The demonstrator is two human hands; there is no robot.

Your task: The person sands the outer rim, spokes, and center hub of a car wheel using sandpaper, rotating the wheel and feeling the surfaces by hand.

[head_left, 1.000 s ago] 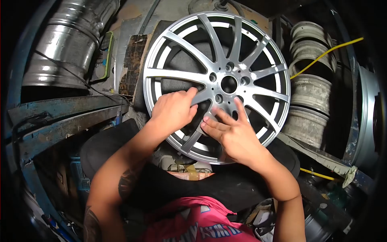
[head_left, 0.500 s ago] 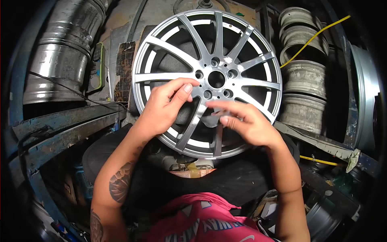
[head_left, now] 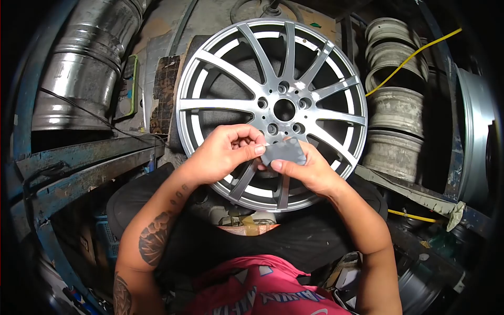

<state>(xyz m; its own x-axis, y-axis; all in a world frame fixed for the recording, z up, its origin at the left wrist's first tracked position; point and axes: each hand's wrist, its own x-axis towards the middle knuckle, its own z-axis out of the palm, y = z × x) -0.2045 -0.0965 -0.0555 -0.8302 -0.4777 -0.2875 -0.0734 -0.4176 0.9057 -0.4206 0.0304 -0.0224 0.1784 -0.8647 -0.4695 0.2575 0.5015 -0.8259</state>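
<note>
A silver multi-spoke wheel rim [head_left: 315,68] lies face up in front of me, over my lap. Above its lower spokes, my right hand [head_left: 310,170] holds a small dark grey sheet [head_left: 284,153], thumb on top and fingers beneath. My left hand [head_left: 224,151] pinches the sheet's left edge between thumb and index finger, its other fingers curled. Both hands meet at the sheet, just below the hub's bolt holes.
Stacked dull rims [head_left: 396,110] stand at the right beside a yellow hose [head_left: 415,55]. Shiny metal barrels [head_left: 79,79] lie at the upper left. Blue metal frame bars [head_left: 89,157] run along the left, and a green-edged case [head_left: 127,89] sits near them.
Both hands have come together. The grey sheet, earlier under my right fingers against a spoke, is now lifted and gripped, and my left hand has taken its edge.
</note>
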